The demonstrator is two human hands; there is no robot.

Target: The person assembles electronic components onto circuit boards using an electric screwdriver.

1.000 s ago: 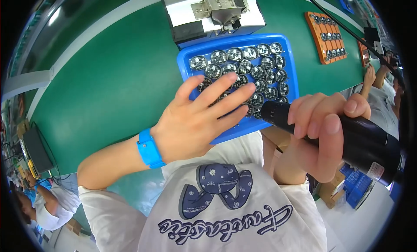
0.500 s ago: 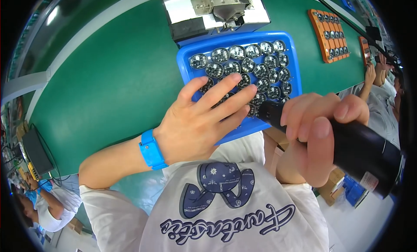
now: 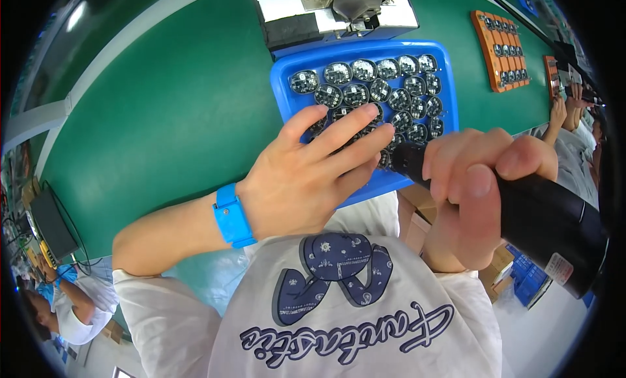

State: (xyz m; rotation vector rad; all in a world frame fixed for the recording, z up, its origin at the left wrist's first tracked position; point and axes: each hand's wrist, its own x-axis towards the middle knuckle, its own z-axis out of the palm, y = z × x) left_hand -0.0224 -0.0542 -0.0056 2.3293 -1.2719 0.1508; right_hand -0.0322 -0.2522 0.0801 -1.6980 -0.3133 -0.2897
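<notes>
Black cylindrical power screwdriver (image 3: 521,215): held near the lower right of the view, clamped in the right hand (image 3: 473,182) with fingers wrapped around the barrel, its nose directed at the near right edge of the tray.

Left hand (image 3: 306,179): laid flat with fingers spread apart, nothing gripped, fingertips pressed on the discs at the near side of the tray. A bright blue plastic wristband (image 3: 231,216) is worn on that wrist.

Blue rectangular plastic tray (image 3: 283,94): set on the green work surface (image 3: 163,111), directly before the person. It is filled with small round dark circuit discs (image 3: 375,85) arranged in rows.

Grey metal fixture on a white base (image 3: 339,6): placed just beyond the far edge of the tray.

Orange rectangular holder with dark round parts (image 3: 502,49): laid on the green surface, to the far right, well apart from the tray.

Another person's hand (image 3: 559,114) is seen at the far right edge.
</notes>
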